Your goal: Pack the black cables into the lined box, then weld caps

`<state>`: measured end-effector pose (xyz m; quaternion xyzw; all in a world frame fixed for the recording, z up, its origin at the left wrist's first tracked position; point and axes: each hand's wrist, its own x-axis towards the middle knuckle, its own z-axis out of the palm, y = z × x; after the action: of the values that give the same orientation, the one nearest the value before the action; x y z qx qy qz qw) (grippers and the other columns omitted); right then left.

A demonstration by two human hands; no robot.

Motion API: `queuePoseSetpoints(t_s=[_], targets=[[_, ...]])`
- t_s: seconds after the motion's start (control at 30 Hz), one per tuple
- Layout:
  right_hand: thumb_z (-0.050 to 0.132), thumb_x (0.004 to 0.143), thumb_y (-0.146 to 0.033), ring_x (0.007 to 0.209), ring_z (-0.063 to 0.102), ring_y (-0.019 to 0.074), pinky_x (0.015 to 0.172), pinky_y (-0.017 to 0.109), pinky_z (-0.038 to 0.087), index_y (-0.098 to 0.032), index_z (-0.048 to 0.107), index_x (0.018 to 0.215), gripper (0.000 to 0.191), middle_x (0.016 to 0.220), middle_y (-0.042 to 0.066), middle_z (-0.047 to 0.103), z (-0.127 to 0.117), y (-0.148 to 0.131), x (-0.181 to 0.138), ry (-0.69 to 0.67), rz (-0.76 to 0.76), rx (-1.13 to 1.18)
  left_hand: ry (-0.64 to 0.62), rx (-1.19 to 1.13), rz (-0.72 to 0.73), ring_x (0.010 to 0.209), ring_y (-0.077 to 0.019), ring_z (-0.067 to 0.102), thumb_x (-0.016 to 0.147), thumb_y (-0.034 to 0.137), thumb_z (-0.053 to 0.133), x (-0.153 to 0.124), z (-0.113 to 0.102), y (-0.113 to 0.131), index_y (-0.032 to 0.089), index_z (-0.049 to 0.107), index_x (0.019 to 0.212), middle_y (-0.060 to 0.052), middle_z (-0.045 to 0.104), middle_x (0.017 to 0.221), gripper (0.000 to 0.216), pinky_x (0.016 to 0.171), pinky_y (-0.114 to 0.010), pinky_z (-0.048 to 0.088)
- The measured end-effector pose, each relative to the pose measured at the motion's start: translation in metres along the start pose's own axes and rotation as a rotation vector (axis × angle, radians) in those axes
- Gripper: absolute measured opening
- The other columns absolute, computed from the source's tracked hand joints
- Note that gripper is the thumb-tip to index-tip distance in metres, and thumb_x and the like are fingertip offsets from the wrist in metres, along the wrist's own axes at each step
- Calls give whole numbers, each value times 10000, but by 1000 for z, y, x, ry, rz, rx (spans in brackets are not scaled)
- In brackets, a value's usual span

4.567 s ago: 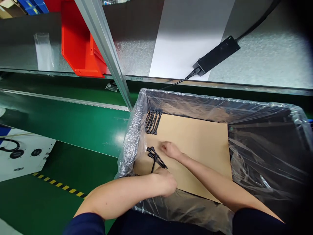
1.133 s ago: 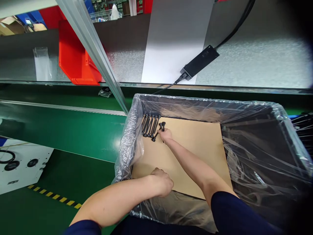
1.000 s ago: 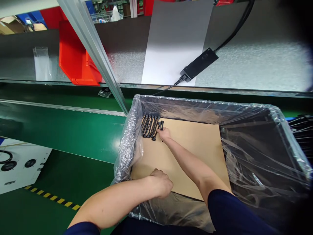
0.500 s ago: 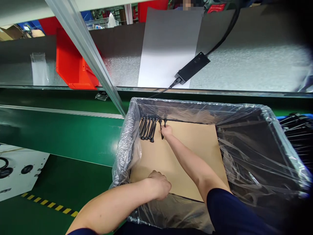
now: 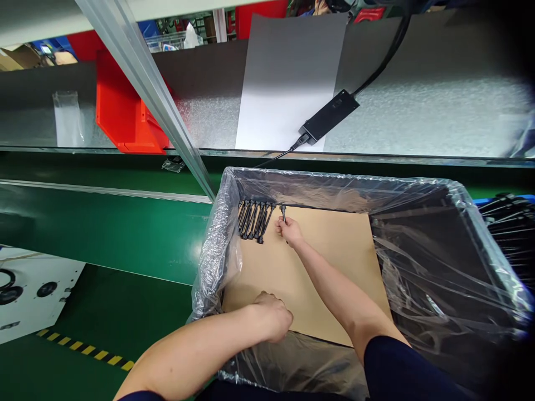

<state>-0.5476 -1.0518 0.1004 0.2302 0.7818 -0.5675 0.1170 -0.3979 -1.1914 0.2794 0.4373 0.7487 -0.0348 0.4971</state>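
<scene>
My right hand is closed around a slim black rod-like part with a wider head, held over the cardboard sheet. Left of it, several similar black parts lie side by side in a row at the sheet's far left corner. My left hand is curled closed at the near edge of the cardboard. Its fingertips are turned down and hidden, so anything in them cannot be seen. The cardboard lies inside a box lined with clear plastic.
A metal shelf runs behind the box, with a red bin, a white sheet and a black power adapter. A slanting metal post rises by the box's left corner. More black parts lie at the right.
One black part that lay apart beside my right hand now rests at the row's right end. My right hand has drawn slightly right and nearer, still holding another. My left hand is still.
</scene>
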Motion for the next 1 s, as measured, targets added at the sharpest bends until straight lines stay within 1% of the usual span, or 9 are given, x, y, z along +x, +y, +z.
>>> queuePoseSetpoints(t_s=[0.13,0.2,0.3,0.43,0.5,0.57,0.73,0.83,1.0], targets=[[448,882,-238,891,571,209,821,325,457,-156,637,994,235,943,88,640,-22,18,-17,-141,-467,-661,16,-14,-8,968,-287,654,774,283,580,0,0,-1,150,668,1053,-168,684,1079,321,786,-401,515],[476,851,-172,976,530,239,902,373,403,-165,670,960,223,1007,108,627,-29,23,-22,-232,-684,-884,37,-26,-11,957,-289,658,763,286,597,1,3,-2,151,676,1038,-176,684,1070,316,773,-399,518],[481,863,-154,1075,462,275,1024,495,264,-198,700,887,225,1095,112,603,-30,19,-21,-250,-885,-1041,84,-38,-14,940,-293,663,747,277,617,5,9,-4,158,689,1015,-181,692,1038,301,755,-393,518],[451,895,-160,1221,344,303,1080,601,60,-203,699,849,256,1234,115,544,-17,7,-15,-200,-997,-1092,98,-34,-40,907,-300,665,752,301,617,11,13,-8,156,703,992,-188,699,997,293,728,-391,513],[443,895,-155,1261,303,303,1086,598,64,-200,690,908,252,1291,116,508,-11,6,-14,-145,-990,-1050,85,-31,-50,909,-302,662,762,308,607,14,14,-10,148,704,1002,-196,698,989,304,724,-390,508],[435,888,-148,1270,303,297,1088,558,145,-194,669,1016,270,1323,123,479,-6,10,-14,-59,-924,-945,101,-53,-52,912,-306,661,762,315,616,16,15,-11,146,710,999,-208,697,979,306,725,-393,505],[388,884,-145,1057,513,236,963,348,401,-90,613,1121,332,1114,160,570,7,22,-14,118,-490,-623,155,-98,-35,884,-298,667,731,322,667,15,20,-9,182,728,944,-211,703,933,262,748,-402,493],[430,886,-175,1003,557,218,950,304,416,-76,618,1102,303,1027,139,610,17,17,-17,72,-373,-572,148,-68,11,863,-288,673,742,324,651,12,21,-5,195,721,956,-196,708,938,260,734,-401,498],[405,888,-111,1130,534,194,1013,281,369,-118,611,1149,332,1179,124,597,17,-8,-32,-13,-272,-547,119,-13,54,841,-296,678,731,291,629,5,17,-1,171,711,919,-174,713,933,238,693,-398,523]])
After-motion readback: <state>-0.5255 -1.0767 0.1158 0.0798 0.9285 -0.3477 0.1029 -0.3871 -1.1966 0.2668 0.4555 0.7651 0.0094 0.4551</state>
